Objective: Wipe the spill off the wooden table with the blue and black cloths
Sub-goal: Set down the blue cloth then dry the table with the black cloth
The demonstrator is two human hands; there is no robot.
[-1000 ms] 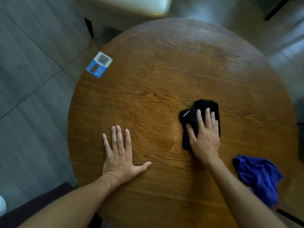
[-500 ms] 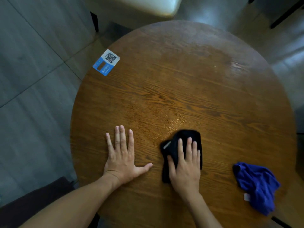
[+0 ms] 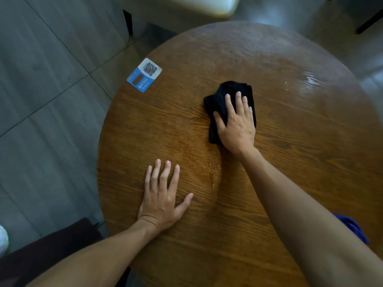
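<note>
My right hand (image 3: pixel 236 125) presses flat on the folded black cloth (image 3: pixel 226 94) near the middle of the round wooden table (image 3: pixel 300 162). A thin wet streak of spill (image 3: pixel 212 169) glistens on the wood just below that hand. My left hand (image 3: pixel 161 195) lies flat with spread fingers on the table near its front left edge, holding nothing. The blue cloth (image 3: pixel 352 226) lies crumpled at the front right, mostly hidden behind my right forearm.
A blue and white QR-code sticker (image 3: pixel 144 75) sits at the table's left edge. A wet sheen (image 3: pixel 310 79) shows at the far right of the tabletop. A pale cushioned seat (image 3: pixel 196 5) stands beyond the table. Grey tiled floor (image 3: pixel 41 100) surrounds it.
My right hand has pushed the black cloth away from me, from beside my left hand up to the table's middle. My left hand stayed in place.
</note>
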